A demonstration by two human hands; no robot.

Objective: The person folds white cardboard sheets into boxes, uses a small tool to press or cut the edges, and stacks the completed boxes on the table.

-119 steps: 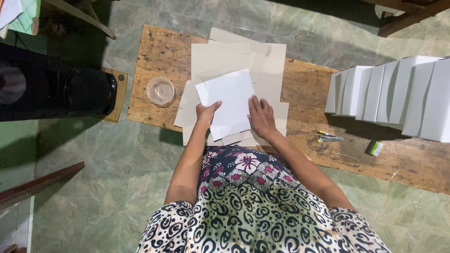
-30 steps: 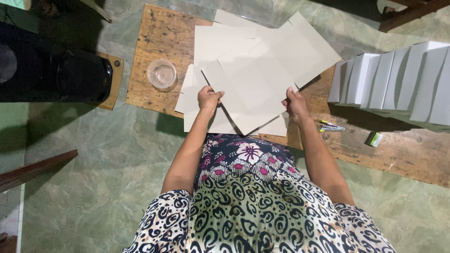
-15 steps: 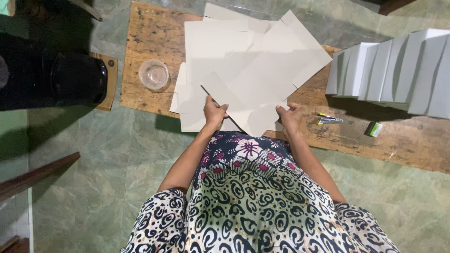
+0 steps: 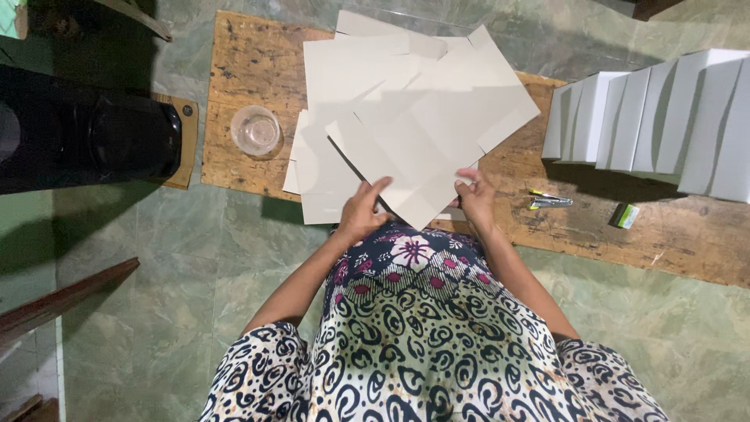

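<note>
While the wooden bench (image 4: 250,168) carries everything, I take the pale cardboard sheet (image 4: 437,129) as my landmark: it lies tilted atop a loose stack of like sheets (image 4: 328,176). Right of it stands a row of folded white boxes (image 4: 664,125). Left of it sits a clear round dish (image 4: 255,130). At its near corner my left hand (image 4: 361,215) pinches the edge, thumb on top; my right hand (image 4: 475,199) presses its near-right edge, fingers curled. I judge that both hands should grip firmly and square the sheet before creasing. Just right of that corner lie small tools (image 4: 549,201).
</note>
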